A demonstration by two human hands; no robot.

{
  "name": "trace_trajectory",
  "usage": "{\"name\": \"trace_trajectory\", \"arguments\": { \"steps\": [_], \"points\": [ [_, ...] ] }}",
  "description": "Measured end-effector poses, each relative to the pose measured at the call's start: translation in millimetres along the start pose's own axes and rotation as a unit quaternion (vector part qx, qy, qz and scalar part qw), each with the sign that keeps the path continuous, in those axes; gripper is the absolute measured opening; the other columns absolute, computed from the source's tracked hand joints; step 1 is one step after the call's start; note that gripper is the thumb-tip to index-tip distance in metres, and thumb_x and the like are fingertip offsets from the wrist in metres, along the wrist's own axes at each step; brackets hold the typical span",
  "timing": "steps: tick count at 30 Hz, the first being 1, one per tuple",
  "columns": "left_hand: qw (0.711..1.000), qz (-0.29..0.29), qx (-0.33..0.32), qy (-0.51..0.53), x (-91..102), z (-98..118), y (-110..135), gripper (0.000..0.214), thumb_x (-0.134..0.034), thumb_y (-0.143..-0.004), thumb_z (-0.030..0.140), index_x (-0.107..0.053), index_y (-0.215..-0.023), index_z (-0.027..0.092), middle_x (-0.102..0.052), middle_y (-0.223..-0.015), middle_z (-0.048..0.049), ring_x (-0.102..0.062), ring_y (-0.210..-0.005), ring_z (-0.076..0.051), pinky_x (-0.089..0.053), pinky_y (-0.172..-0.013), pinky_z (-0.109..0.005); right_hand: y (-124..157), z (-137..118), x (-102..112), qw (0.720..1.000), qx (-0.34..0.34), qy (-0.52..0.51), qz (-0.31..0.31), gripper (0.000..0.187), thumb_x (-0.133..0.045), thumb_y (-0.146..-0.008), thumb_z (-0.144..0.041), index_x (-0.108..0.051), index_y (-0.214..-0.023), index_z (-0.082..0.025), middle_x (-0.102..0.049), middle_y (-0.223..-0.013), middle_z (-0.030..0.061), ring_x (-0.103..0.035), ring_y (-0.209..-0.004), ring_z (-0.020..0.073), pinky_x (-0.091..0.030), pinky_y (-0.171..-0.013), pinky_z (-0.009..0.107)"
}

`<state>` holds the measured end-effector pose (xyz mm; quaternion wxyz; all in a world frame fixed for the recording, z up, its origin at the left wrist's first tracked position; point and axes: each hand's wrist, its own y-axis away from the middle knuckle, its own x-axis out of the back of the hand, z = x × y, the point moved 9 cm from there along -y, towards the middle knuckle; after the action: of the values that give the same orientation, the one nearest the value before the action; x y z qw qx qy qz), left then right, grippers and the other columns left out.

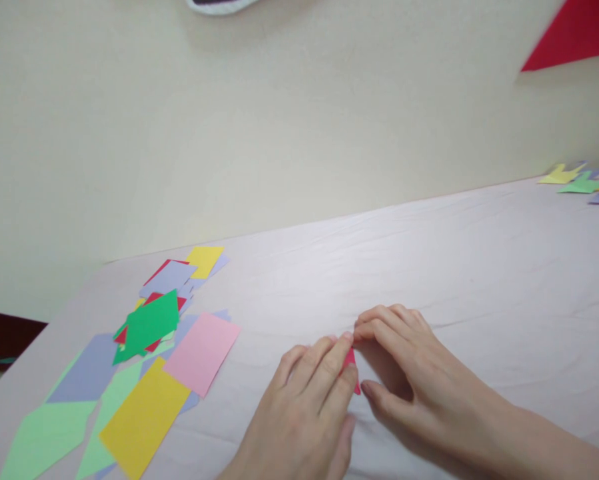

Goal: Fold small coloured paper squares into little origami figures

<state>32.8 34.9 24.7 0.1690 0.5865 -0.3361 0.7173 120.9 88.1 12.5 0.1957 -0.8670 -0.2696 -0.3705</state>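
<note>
A small piece of folded red paper (352,367) lies on the white cloth, mostly hidden beneath my left hand (309,393). The fingers of that hand are close together and bent slightly, pressing the paper down. My right hand (404,367) curves along the paper's right side, its thumb apart from its fingers. Those right fingertips meet the left fingertips at the paper's far end, and the thumb tip is close to its near corner. Whether the right hand pinches any of the paper, I cannot tell.
Loose sheets lie at left: a pink sheet (202,353), a yellow sheet (145,419), a green sheet (152,323) and several others. Folded paper shapes (584,181) sit at the far right by the wall (299,120). A red triangle (579,37) is on the wall.
</note>
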Motion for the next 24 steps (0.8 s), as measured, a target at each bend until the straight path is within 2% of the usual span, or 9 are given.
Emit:
{"name": "trace_trajectory", "arguments": {
  "steps": [4, 8, 12, 15, 18, 21, 24],
  "points": [
    [0.998, -0.019, 0.009, 0.055, 1.3, -8.3, -2.7, 0.029, -0.048, -0.091, 0.015, -0.058, -0.118, 0.016, -0.064, -0.120, -0.0091, -0.057, -0.106, -0.024, -0.045, -0.092, -0.039, 0.5, -3.3, 5.2, 0.999, 0.024, -0.014, 0.017, 0.028, -0.053, -0.079, -0.002, -0.052, -0.100, -0.020, -0.057, -0.104, 0.0068, -0.047, -0.098, 0.0237, -0.038, -0.085, 0.041],
    [0.998, 0.003, 0.038, 0.050, 6.1, -13.2, -2.4, 0.024, -0.047, -0.093, 0.015, -0.058, -0.115, 0.014, -0.065, -0.100, -0.0099, -0.058, -0.088, -0.024, -0.049, -0.078, -0.039, 2.1, -10.6, 4.5, 0.998, 0.050, -0.026, 0.013, 0.017, -0.060, -0.083, -0.007, -0.057, -0.093, -0.020, -0.059, -0.095, 0.0036, -0.049, -0.090, 0.0212, -0.037, -0.081, 0.037],
    [0.998, 0.021, 0.040, 0.050, 8.8, -11.4, -0.6, 0.016, -0.048, -0.094, 0.018, -0.059, -0.106, 0.013, -0.063, -0.090, -0.0091, -0.056, -0.081, -0.024, -0.047, -0.070, -0.038, 2.0, -12.8, -0.3, 0.998, 0.059, -0.036, 0.001, 0.010, -0.065, -0.086, -0.011, -0.061, -0.087, -0.020, -0.061, -0.086, 0.0006, -0.049, -0.084, 0.0186, -0.036, -0.077, 0.034],
    [0.996, 0.033, 0.041, 0.067, 10.5, -12.0, 0.6, 0.011, -0.048, -0.094, 0.018, -0.059, -0.092, 0.016, -0.061, -0.084, -0.0067, -0.055, -0.077, -0.021, -0.045, -0.068, -0.035, 1.5, -12.7, -1.9, 0.997, 0.066, -0.039, 0.004, 0.012, -0.061, -0.089, -0.011, -0.062, -0.081, -0.020, -0.061, -0.080, -0.0008, -0.048, -0.079, 0.0166, -0.034, -0.074, 0.032],
    [0.993, 0.039, 0.049, 0.100, 10.2, -15.0, 0.7, 0.012, -0.048, -0.095, 0.016, -0.058, -0.088, 0.017, -0.061, -0.085, -0.0052, -0.054, -0.078, -0.020, -0.043, -0.070, -0.033, 1.8, -12.7, -2.3, 0.996, 0.075, -0.036, 0.009, 0.014, -0.059, -0.091, -0.010, -0.062, -0.080, -0.020, -0.061, -0.078, -0.0008, -0.047, -0.077, 0.0163, -0.034, -0.072, 0.031],
    [0.979, 0.041, 0.094, 0.178, 6.3, -25.1, 0.0, 0.011, -0.050, -0.094, 0.013, -0.058, -0.088, 0.019, -0.060, -0.086, -0.0034, -0.053, -0.080, -0.019, -0.043, -0.072, -0.032, 1.5, -11.9, -2.2, 0.997, 0.072, -0.033, 0.005, 0.017, -0.056, -0.091, -0.010, -0.062, -0.078, -0.019, -0.060, -0.075, -0.0004, -0.047, -0.076, 0.0167, -0.033, -0.072, 0.032],
    [0.957, 0.038, 0.160, 0.240, -0.7, -37.8, 0.6, 0.011, -0.057, -0.091, 0.012, -0.056, -0.083, 0.020, -0.058, -0.087, -0.0021, -0.052, -0.084, -0.019, -0.042, -0.074, -0.032, 0.0, -7.5, -2.5, 0.998, 0.035, -0.042, -0.006, 0.016, -0.059, -0.088, -0.009, -0.060, -0.075, -0.019, -0.059, -0.075, -0.0003, -0.047, -0.077, 0.0172, -0.034, -0.073, 0.033]
  ]
}}
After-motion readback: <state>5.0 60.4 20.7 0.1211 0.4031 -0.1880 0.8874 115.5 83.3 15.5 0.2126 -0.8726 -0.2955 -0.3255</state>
